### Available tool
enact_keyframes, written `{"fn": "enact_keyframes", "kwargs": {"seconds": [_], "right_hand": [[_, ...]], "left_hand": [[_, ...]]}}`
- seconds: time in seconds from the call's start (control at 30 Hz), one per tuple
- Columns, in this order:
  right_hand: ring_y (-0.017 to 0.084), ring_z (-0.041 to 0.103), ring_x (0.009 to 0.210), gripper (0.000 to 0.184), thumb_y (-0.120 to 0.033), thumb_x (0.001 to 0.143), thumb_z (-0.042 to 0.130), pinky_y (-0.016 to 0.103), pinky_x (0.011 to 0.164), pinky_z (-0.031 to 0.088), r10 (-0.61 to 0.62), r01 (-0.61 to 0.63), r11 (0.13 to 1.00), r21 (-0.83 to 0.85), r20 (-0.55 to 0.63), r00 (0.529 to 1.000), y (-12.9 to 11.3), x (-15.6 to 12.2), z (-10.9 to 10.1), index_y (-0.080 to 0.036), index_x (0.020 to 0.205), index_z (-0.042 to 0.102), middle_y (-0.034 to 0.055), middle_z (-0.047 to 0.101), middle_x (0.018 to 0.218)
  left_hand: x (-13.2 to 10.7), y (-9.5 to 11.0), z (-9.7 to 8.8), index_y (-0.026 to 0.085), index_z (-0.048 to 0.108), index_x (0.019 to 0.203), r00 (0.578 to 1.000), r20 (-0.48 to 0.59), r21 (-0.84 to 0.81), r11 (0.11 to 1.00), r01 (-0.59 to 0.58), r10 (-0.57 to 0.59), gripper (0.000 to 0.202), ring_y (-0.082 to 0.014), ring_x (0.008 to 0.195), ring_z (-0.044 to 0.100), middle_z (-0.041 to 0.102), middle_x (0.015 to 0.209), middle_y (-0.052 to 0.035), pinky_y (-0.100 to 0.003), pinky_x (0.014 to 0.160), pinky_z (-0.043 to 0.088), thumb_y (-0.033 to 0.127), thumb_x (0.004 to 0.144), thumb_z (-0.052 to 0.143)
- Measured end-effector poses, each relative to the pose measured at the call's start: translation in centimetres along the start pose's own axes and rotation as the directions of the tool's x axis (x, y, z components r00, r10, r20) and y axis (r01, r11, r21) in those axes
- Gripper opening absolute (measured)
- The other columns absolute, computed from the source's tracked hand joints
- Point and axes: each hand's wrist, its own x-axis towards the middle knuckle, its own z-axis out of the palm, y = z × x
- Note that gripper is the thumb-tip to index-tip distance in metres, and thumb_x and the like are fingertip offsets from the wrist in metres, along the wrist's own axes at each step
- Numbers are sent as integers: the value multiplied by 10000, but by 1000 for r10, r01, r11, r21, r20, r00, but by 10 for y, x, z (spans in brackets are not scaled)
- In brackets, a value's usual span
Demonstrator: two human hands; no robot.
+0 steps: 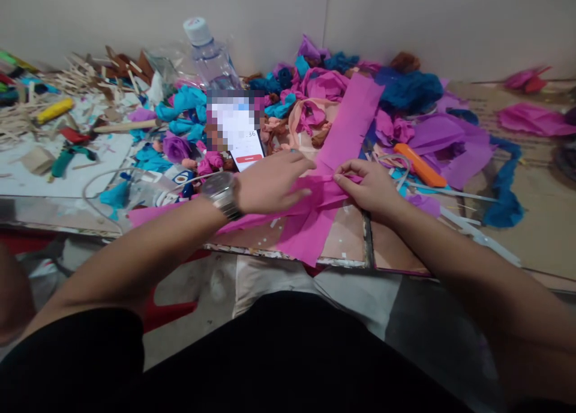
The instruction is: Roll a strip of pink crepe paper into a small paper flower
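Over the table, my left hand [274, 182], wearing a metal watch [221, 195], lies stretched out flat above a folded pink crepe paper strip [317, 192]. Its fingers point to the right and are apart; whether the palm touches the paper is hidden. My right hand [371, 186] pinches the right end of that strip between thumb and fingers. Beneath it, a wider pink crepe paper sheet [353, 122] runs slantwise from the back toward the table's front edge. A phone [245, 146] with a lit screen leans just behind my left hand.
Crumpled crepe paper flowers [324, 86] crowd the back. An orange cutter [420, 165] lies right of my right hand. A water bottle [211, 59] stands behind the phone. Wooden sticks [85, 77], green-handled pliers [69, 152] and a yellow tool [54, 110] are on the left. Cardboard [540, 191] covers the right.
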Motion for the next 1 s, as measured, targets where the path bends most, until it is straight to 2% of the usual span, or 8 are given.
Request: {"fn": "enact_keyframes", "kwargs": {"seconds": [0.07, 0.13, 0.2, 0.27, 0.47, 0.8, 0.9, 1.0], "right_hand": [[222, 700, 814, 158, -330, 912, 685, 344, 796, 527, -12, 12, 1000, 4, 16, 1000, 0, 0, 0, -200, 925, 773, 42, 797, 871], [213, 698, 809, 165, -339, 922, 687, 332, 781, 523, -28, 28, 1000, 6, 19, 999, 0, -1, -1, -199, 936, 772, 37, 794, 869], [206, 697, 802, 160, -335, 932, 683, 322, 770, 521, -43, 43, 999, 12, 14, 999, -1, -1, -1, -198, 935, 766, 33, 791, 867], [198, 690, 786, 146, -321, 940, 675, 315, 758, 518, -56, 56, 998, 21, 7, 998, -3, -2, 0, -202, 928, 758, 29, 787, 858], [188, 664, 736, 108, -284, 936, 659, 312, 733, 503, -60, 60, 998, -5, 58, 997, -5, -4, 3, -216, 897, 734, 13, 772, 821], [203, 710, 781, 140, -317, 963, 669, 322, 744, 519, -44, 46, 998, -30, 64, 997, -6, -5, 6, -214, 967, 765, 29, 800, 882], [226, 752, 874, 185, -346, 971, 700, 345, 801, 552, -111, 111, 992, -65, 14, 994, -6, -6, 5, -226, 1068, 802, 55, 834, 999], [247, 762, 923, 187, -394, 967, 738, 376, 841, 564, -186, 190, 973, -130, 42, 982, -6, -7, 4, -249, 1044, 827, 69, 842, 1026]], "left_hand": [[26, -3, 11, 130, 669, 1403, 1000, -2, -96, 995, -2, 2, 498, -291, 1215, 683, 735, 1354, -169, -398, 1027, 517, 444, 1038, 540], [43, -7, 21, 147, 745, 1268, 999, 43, -175, 984, 20, -13, 437, -229, 984, 712, 794, 1169, -129, -338, 873, 508, 449, 1055, 513], [50, -11, 28, 145, 789, 1038, 998, 62, -225, 974, 33, -19, 395, -169, 749, 641, 783, 917, -88, -304, 734, 445, 432, 1052, 518], [49, -13, 32, 149, 766, 911, 999, 7, -291, 956, 36, -35, 380, -135, 648, 563, 730, 775, -51, -291, 669, 384, 417, 1047, 534], [37, -10, 39, 163, 750, 824, 994, -101, -372, 928, -5, -35, 344, -123, 615, 529, 684, 694, -16, -292, 631, 331, 387, 1026, 584], [32, -16, 45, 155, 811, 873, 991, -105, -311, 949, 45, -81, 313, -133, 626, 561, 743, 729, -50, -300, 649, 309, 339, 1026, 608], [33, -17, 47, 155, 803, 831, 992, -99, -329, 943, 46, -83, 332, -129, 607, 540, 725, 697, -46, -300, 643, 301, 348, 1028, 618], [33, -17, 48, 157, 809, 855, 994, -84, -373, 927, 36, -72, 325, -122, 606, 539, 727, 701, -37, -291, 645, 309, 357, 1033, 624]]}}
